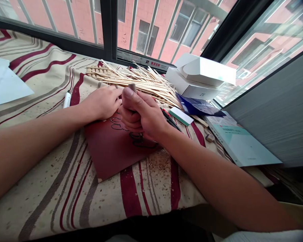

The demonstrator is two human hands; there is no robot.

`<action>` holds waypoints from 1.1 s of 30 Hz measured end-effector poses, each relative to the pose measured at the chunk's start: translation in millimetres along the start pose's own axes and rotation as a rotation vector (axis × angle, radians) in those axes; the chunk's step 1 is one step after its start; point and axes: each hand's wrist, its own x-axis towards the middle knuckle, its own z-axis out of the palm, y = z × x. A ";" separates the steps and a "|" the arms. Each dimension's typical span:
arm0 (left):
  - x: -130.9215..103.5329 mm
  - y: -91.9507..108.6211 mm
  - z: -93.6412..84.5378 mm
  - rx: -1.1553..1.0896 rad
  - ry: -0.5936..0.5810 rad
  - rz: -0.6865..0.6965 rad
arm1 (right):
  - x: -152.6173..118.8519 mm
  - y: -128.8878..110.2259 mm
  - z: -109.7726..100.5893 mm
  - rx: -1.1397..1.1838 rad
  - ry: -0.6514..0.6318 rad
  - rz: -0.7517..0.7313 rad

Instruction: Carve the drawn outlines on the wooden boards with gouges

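Observation:
A dark red board [113, 151] lies on the striped cloth, with black curved outlines drawn or cut on its surface. My left hand [101, 101] rests on the board's upper left part, palm down, its fingers stretched toward my other hand and partly hidden by it. Over the board's upper right, my right hand [142, 114] is closed in a fist, thumb on top, around an upright tool. Only the blunt grey-brown end of the tool handle [132, 87] shows above the fist; its lower end is hidden. Brown crumbs [161, 164] are scattered beside the board.
Thin wooden sticks [141, 80] are heaped by the window. Right of them are a white box [199, 77], a blue packet [200, 106], a green-and-white block [181, 116], dark pens [170, 119] and a pale green book [242, 141]. Leftward lie a white marker [67, 99] and paper [10, 84].

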 end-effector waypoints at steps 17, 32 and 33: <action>-0.8 2.4 -3.1 0.100 -0.043 -0.024 | 5.8 -6.5 -13.4 0.171 -0.010 0.223; -3.8 10.4 -7.5 0.101 -0.052 -0.031 | 0.6 -1.1 3.6 -0.043 0.202 -0.012; -3.7 10.3 -7.7 0.098 -0.055 -0.017 | 0.6 -1.5 4.0 -0.046 0.211 -0.007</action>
